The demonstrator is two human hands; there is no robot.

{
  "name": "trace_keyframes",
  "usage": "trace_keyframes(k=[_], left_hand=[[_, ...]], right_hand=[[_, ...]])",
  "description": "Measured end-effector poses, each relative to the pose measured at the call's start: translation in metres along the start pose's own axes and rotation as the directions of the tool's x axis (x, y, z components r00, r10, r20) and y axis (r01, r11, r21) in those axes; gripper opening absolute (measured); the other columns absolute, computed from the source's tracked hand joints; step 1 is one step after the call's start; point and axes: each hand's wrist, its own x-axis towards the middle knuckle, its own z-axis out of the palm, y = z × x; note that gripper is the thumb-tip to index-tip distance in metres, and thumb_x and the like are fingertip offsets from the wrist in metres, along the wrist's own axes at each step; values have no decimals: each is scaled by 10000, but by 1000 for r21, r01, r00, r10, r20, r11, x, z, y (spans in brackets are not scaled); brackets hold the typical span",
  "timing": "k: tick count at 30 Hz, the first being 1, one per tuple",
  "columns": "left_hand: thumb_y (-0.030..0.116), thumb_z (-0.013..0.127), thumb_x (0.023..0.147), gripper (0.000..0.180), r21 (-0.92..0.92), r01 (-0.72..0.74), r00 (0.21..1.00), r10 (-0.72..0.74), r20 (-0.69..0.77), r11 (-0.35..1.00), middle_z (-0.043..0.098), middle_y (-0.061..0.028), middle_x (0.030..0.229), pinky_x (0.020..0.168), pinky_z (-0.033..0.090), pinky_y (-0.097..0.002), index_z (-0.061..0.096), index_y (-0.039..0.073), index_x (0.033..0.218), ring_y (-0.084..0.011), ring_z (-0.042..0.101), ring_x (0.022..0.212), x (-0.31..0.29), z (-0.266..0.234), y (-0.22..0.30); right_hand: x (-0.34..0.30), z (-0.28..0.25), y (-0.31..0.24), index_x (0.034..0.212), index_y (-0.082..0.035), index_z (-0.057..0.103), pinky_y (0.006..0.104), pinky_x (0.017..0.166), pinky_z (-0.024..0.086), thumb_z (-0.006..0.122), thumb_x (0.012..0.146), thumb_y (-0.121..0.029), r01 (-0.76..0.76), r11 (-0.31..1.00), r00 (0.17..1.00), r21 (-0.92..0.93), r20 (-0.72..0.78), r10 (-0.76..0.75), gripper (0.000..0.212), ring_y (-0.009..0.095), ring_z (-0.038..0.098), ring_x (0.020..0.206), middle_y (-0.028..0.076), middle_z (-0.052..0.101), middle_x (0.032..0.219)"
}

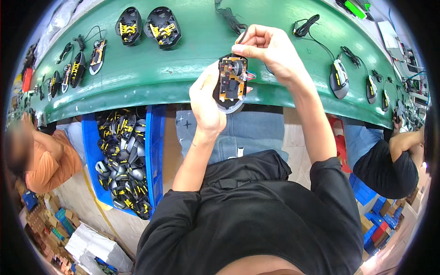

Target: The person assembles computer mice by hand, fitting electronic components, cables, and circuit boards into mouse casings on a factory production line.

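Note:
My left hand (207,103) is closed around the side of an opened computer mouse (232,87), held tilted up at the bench's near edge. Its orange-brown circuit board shows, with a dark scroll wheel near the top and thin coloured wires at the right side. At the mouse's top end, my right hand (271,48) pinches the black mouse cable (231,19) between thumb and forefinger. The rest of that cable lies bunched on the green bench beyond. Two black mouse top shells (129,27) with yellow inner parts lie to the left of the hands.
A green workbench (192,43) spans the view. Opened mice with cables (97,57) lie left, closed mice (339,80) right. Below, on the left, a blue bin (156,156) holds several black and yellow shells. A person in orange (57,158) sits left, another in black (389,167) right.

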Motion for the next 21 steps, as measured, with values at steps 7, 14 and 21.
trace_keyframes(k=[7,14,21], left_hand=[[264,340,1022,457,48,37,998,-35,-48,998,629,-228,1121,736,610,-444,485,-103,1254,-361,684,917,-2,-1,-7],[239,392,1019,407,-119,58,998,-54,42,991,640,-185,1122,763,603,-424,506,-76,1251,-322,686,935,13,-5,0],[219,360,1038,405,72,1,996,5,-90,997,603,-138,1229,902,534,-348,469,-26,1341,-210,623,1058,6,-5,-9]], right_hand=[[-3,0,18,804,-14,642,223,662,514,793,762,-103,133,988,986,-83,-94,-141,180,58,632,701,32,696,774],[-17,9,16,893,-11,697,235,635,522,747,830,-254,179,961,932,-209,-278,-234,256,87,644,659,56,689,727],[-52,40,45,980,35,708,238,584,544,764,816,-158,-75,974,894,212,-419,160,259,126,695,696,134,724,795]])
